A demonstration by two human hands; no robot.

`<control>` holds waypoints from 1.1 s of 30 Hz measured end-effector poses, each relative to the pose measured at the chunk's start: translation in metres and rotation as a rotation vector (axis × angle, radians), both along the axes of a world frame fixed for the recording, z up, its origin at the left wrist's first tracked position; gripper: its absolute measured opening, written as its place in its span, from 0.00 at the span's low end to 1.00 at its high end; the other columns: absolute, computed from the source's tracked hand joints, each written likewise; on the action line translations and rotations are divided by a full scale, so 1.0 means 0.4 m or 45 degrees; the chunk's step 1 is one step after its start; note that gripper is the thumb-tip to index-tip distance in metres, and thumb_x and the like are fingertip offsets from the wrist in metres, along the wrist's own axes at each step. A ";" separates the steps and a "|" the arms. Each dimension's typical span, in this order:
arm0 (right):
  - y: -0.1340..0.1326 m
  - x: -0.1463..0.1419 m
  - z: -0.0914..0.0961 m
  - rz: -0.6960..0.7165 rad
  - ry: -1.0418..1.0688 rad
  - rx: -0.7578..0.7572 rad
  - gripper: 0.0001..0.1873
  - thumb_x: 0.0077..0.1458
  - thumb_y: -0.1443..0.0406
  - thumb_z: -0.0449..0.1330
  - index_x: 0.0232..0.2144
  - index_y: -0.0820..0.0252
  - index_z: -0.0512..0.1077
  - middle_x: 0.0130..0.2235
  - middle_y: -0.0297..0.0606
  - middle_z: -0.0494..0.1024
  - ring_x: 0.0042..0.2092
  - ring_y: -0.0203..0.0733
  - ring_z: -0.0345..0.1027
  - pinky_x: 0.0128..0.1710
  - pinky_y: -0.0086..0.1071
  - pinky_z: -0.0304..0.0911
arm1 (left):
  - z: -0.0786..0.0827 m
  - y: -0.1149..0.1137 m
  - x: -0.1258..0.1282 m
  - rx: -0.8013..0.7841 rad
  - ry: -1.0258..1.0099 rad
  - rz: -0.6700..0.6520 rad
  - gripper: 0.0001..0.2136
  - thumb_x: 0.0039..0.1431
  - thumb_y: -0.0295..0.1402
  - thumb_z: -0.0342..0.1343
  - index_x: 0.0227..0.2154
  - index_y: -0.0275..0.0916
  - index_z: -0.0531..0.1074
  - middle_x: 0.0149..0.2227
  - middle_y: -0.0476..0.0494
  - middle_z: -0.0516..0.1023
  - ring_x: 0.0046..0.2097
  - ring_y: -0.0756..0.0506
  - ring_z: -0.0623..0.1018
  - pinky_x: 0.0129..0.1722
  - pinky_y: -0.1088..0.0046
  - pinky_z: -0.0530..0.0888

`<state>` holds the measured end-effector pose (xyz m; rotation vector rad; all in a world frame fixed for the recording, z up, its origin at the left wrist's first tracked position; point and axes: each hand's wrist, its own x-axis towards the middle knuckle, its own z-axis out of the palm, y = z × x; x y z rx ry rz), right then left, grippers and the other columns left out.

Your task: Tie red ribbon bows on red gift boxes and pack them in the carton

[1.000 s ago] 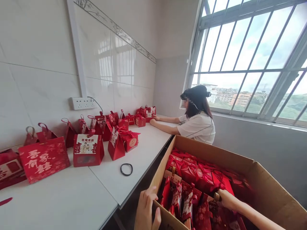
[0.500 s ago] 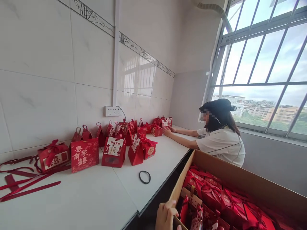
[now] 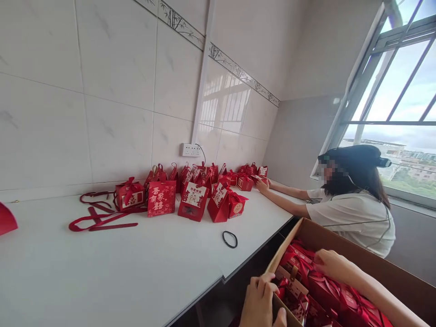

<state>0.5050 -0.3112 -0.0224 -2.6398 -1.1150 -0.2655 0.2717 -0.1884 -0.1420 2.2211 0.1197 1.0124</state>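
"Where are the red gift boxes [image 3: 323,287]?"

"Packed in the cardboard carton [image 3: 402,284], beside the white table [image 3: 170,268], where more red boxes [image 3: 161,200] stand."

"And the hands?"

"The left hand [image 3: 260,297] clasps the carton's rim, fingers hooked over the edge. The right hand [image 3: 329,263] is over the packed boxes; its fingertips are hidden, so I can't tell whether they pinch anything."
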 end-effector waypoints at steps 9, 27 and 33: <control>0.503 -0.277 0.134 0.409 0.221 0.298 0.14 0.51 0.56 0.56 0.36 0.59 0.70 0.41 0.43 0.76 0.39 0.45 0.71 0.39 0.34 0.62 | 0.064 0.002 -0.050 -0.064 0.288 -0.094 0.17 0.46 0.30 0.52 0.42 0.42 0.61 0.58 0.46 0.63 0.50 0.39 0.67 0.47 0.54 0.69; 0.603 -0.288 0.090 0.334 0.277 0.784 0.08 0.50 0.58 0.51 0.28 0.57 0.60 0.33 0.43 0.73 0.38 0.48 0.68 0.37 0.40 0.61 | 0.265 0.287 -0.261 0.958 0.146 -0.223 0.18 0.55 0.27 0.45 0.50 0.35 0.60 0.51 0.37 0.71 0.47 0.42 0.73 0.44 0.64 0.72; 0.487 -0.314 0.158 0.543 0.287 0.966 0.13 0.49 0.54 0.53 0.29 0.57 0.62 0.33 0.41 0.75 0.35 0.45 0.70 0.31 0.37 0.67 | 0.233 0.467 -0.419 0.152 0.041 0.335 0.14 0.58 0.30 0.44 0.47 0.42 0.61 0.48 0.40 0.71 0.48 0.42 0.74 0.46 0.62 0.74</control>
